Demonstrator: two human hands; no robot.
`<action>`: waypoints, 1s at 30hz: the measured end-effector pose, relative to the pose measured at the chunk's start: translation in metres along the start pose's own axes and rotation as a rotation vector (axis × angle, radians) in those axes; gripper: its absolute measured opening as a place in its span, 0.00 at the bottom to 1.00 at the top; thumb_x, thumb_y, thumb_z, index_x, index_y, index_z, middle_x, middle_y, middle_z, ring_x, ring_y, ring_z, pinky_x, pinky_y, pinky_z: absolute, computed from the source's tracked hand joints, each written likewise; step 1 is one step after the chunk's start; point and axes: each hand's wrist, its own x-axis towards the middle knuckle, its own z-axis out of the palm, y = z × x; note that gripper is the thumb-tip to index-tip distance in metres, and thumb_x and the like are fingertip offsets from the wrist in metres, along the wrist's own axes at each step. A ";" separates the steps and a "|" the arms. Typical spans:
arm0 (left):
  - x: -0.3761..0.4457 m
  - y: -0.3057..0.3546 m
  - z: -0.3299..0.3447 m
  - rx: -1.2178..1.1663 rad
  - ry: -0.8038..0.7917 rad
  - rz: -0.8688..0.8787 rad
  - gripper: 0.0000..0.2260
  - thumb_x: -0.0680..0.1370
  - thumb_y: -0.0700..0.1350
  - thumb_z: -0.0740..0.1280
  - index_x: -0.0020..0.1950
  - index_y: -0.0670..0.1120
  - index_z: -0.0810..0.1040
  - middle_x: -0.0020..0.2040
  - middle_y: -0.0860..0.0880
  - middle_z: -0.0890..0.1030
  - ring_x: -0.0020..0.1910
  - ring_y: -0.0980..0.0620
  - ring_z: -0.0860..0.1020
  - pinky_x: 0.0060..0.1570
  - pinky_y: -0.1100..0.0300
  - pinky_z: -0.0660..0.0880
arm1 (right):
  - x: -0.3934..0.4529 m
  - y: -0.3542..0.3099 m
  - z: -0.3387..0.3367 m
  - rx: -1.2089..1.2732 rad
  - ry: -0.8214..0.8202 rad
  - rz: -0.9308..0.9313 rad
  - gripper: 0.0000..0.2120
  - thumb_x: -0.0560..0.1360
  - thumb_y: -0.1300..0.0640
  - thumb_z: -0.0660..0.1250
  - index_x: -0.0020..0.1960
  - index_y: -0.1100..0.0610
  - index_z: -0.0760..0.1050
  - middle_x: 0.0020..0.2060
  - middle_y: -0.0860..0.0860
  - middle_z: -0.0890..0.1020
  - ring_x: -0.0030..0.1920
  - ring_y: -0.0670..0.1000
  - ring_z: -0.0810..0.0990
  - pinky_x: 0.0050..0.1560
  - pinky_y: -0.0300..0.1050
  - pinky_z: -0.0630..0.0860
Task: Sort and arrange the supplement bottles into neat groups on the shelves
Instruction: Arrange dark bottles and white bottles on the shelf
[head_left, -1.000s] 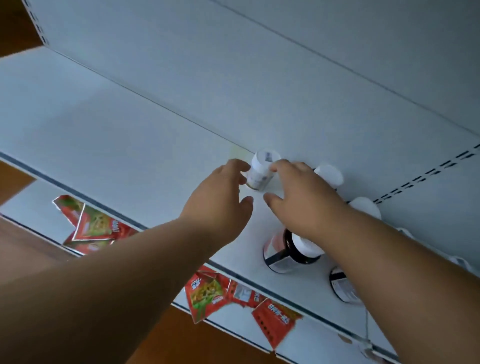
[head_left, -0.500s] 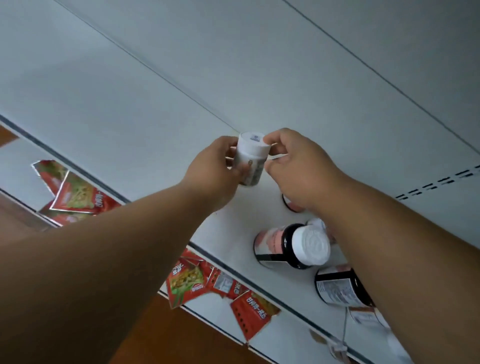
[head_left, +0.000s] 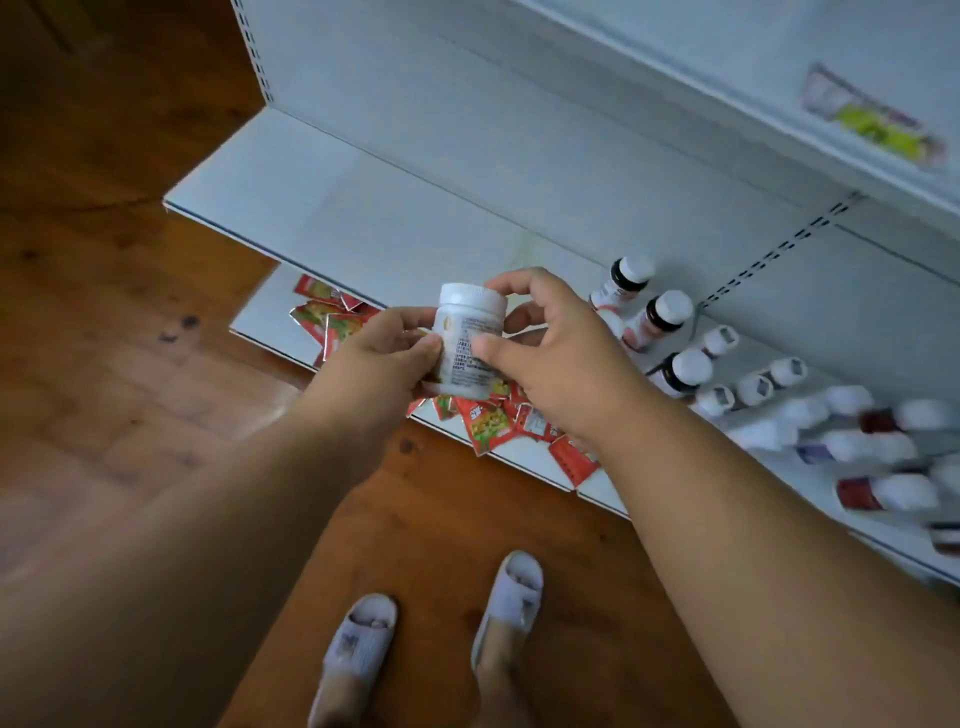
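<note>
**White supplement bottle held in both hands before the shelving**

White plastic, capped and upright, the small supplement bottle (head_left: 470, 340) was held in the air in front of the person's chest, out from the shelf edge and above the floor. The head camera, the only view, looked steeply down on it. The left hand (head_left: 387, 358) gripped the bottle's left side, thumb pressed to the printed label and fingers curled behind. The right hand (head_left: 558, 353) gripped the right side, its thumb on the label just beside the left thumb and its index finger arched over near the cap. Both hands were closed round the bottle, neither one spread wide.

Beyond the hands ran the pale grey middle shelf (head_left: 363, 218), bare across its left part. Toward its right stood the dark brown bottles (head_left: 665, 317) with white caps, three in a loose row, and next to them several small white-capped bottles (head_left: 753, 387). Further right more bottles, some with red labels (head_left: 878, 493), lay or stood in a blurred cluster; how they were placed I could not tell.

On the lower shelf (head_left: 270, 322), partly hidden under the hands, red snack sachets (head_left: 488, 423) lay scattered in an untidy heap along its front. An upper shelf's edge carried a blurred price label (head_left: 872, 122). Below, the person's feet in grey slippers (head_left: 358, 644) stood on the brown wooden floor (head_left: 130, 312).
</note>
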 end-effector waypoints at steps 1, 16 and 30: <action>-0.029 0.013 0.002 -0.011 -0.044 -0.004 0.09 0.83 0.39 0.61 0.60 0.46 0.79 0.49 0.40 0.85 0.50 0.39 0.83 0.50 0.50 0.78 | -0.031 -0.014 -0.005 0.064 0.022 0.019 0.17 0.73 0.58 0.73 0.57 0.42 0.74 0.46 0.51 0.78 0.43 0.54 0.82 0.42 0.54 0.83; -0.265 0.086 0.243 0.164 -0.508 0.125 0.20 0.74 0.34 0.72 0.64 0.46 0.75 0.53 0.40 0.80 0.51 0.37 0.81 0.50 0.46 0.80 | -0.349 -0.006 -0.226 0.438 0.296 -0.053 0.17 0.77 0.62 0.68 0.58 0.42 0.74 0.51 0.49 0.82 0.49 0.47 0.82 0.43 0.37 0.77; -0.255 0.101 0.558 0.352 -0.840 0.220 0.24 0.80 0.31 0.63 0.69 0.54 0.72 0.53 0.40 0.84 0.52 0.40 0.82 0.53 0.51 0.79 | -0.423 0.094 -0.482 0.629 0.646 0.057 0.18 0.79 0.66 0.63 0.63 0.48 0.72 0.51 0.51 0.84 0.50 0.52 0.84 0.47 0.50 0.83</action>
